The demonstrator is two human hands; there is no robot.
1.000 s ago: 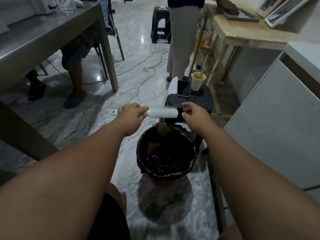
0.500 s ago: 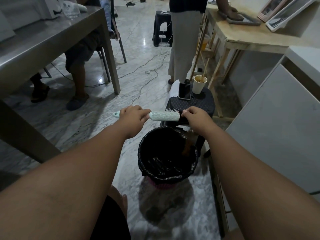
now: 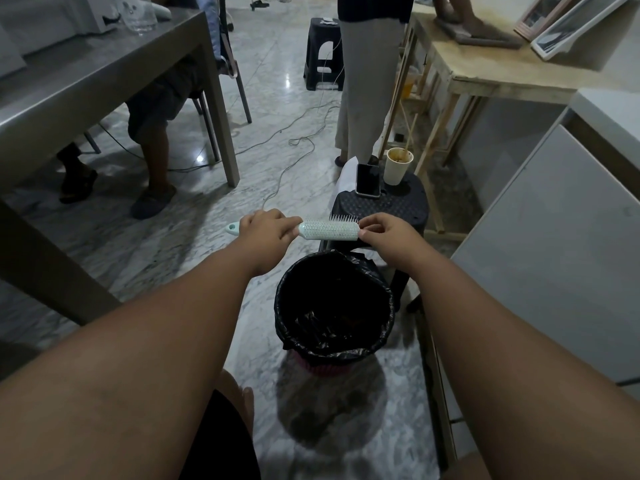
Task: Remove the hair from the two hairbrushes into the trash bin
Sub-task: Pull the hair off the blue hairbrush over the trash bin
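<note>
Holding a pale green hairbrush (image 3: 329, 231) level above a black-lined trash bin (image 3: 334, 306), a person grips it at both ends. The left hand (image 3: 266, 233) is wrapped round the handle at the brush's 9 o'clock end. The right hand (image 3: 384, 233), fingers curled, pinches the bristled head at the 3 o'clock end. The bin stands on the marble floor (image 3: 173, 237) at the brush's 6 o'clock. At 12 o'clock, beyond the brush, a dark stool (image 3: 391, 206) carries a phone (image 3: 367, 180), with a paper cup (image 3: 398, 166) at the phone's 3 o'clock.
</note>
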